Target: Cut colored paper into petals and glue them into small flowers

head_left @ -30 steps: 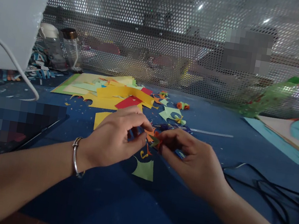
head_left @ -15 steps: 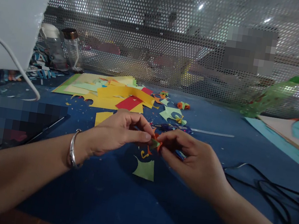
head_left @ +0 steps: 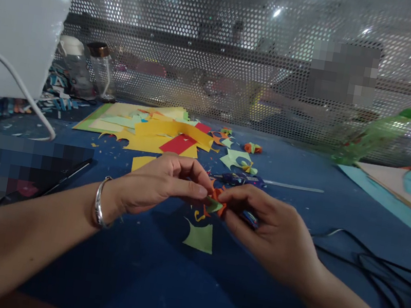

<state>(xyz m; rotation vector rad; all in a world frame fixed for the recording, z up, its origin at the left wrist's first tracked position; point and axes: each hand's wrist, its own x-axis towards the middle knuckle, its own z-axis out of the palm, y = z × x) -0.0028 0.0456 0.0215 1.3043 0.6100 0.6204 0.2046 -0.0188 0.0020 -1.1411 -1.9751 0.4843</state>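
My left hand, with a silver bangle at the wrist, pinches the edge of a small green paper piece between thumb and fingers. Against it sits a small orange paper flower, gripped by the fingertips of my right hand. Fingers cover much of both pieces, so I cannot tell whether they are joined. Below them on the blue table lie a curled yellow scrap and a green paper offcut. Just behind my right hand is a dark blue glue gun with a clear stick.
Yellow paper sheets and a red strip lie behind my left hand. Finished-looking paper flowers sit farther back. Bottles, a green bottle, black cables and a perforated metal screen surround the work.
My left hand has turned and closed its thumb and fingers onto the green paper piece beside the orange flower. My right hand keeps its grip, almost still. The view has tilted slightly.
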